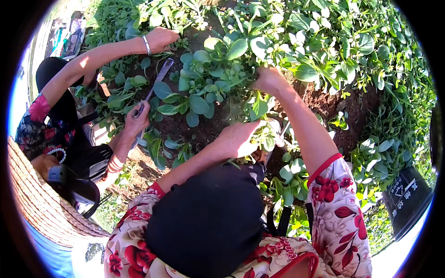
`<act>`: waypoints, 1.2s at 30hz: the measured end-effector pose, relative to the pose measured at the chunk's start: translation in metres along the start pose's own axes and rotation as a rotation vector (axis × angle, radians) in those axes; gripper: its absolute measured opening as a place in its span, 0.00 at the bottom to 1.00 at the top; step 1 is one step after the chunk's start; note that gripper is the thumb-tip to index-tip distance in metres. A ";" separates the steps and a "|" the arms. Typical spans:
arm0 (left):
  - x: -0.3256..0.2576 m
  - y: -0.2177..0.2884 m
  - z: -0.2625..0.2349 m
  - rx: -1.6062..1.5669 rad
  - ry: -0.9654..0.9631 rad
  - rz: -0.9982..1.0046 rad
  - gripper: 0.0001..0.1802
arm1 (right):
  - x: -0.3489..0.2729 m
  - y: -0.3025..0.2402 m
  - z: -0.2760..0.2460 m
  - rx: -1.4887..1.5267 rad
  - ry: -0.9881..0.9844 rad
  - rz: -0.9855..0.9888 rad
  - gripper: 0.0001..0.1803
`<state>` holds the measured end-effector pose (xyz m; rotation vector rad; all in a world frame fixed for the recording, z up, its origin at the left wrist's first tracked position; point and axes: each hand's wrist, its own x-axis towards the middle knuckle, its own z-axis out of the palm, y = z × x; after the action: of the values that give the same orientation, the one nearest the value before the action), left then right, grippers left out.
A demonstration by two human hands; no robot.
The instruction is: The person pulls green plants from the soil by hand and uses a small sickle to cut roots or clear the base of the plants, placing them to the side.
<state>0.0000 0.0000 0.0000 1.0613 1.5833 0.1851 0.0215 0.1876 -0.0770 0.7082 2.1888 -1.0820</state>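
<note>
Plant in hand: a clump of round-leaved greens (218, 76) rooted in dark soil (324, 99), standing at 12 o'clock from the wearer's chest.
Right hand (268, 78): closed into the clump's right side, gripping stems; leaves hide the fingertips.
Left hand (238, 138): curled shut on a smaller leafy bunch (265, 134) at 6 o'clock of the main clump.
Key relation: the clump lies at 9 o'clock from the right grip and at 12 o'clock from the left; the right hand is the nearer, already touching it.
Long axis: cannot tell under the foliage.
Co-worker: a second person at 9 o'clock, one hand (136, 121) closed round a long flat blade (155, 85) slanting towards 1 o'clock, the other hand (160, 39) with a bracelet down among leaves at 11 o'clock.
Container: a black bucket (408, 194) bearing a white label, at 4 o'clock, well apart from both grips.
Edge: straw hat brim (41, 204) at 8 o'clock.
</note>
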 end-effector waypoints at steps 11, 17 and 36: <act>-0.003 0.004 -0.009 -0.272 0.304 -0.200 0.41 | 0.007 -0.006 0.023 -0.161 0.204 0.038 0.13; 0.019 0.003 0.010 -0.277 0.144 -0.129 0.48 | -0.012 -0.024 -0.008 0.072 0.276 -0.235 0.14; 0.018 0.014 0.024 -0.231 0.027 -0.005 0.37 | -0.013 -0.017 0.022 -0.203 0.415 -0.634 0.04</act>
<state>0.0289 0.0115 -0.0116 0.8780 1.5462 0.3714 0.0249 0.1580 -0.0696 0.1405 2.9463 -1.0372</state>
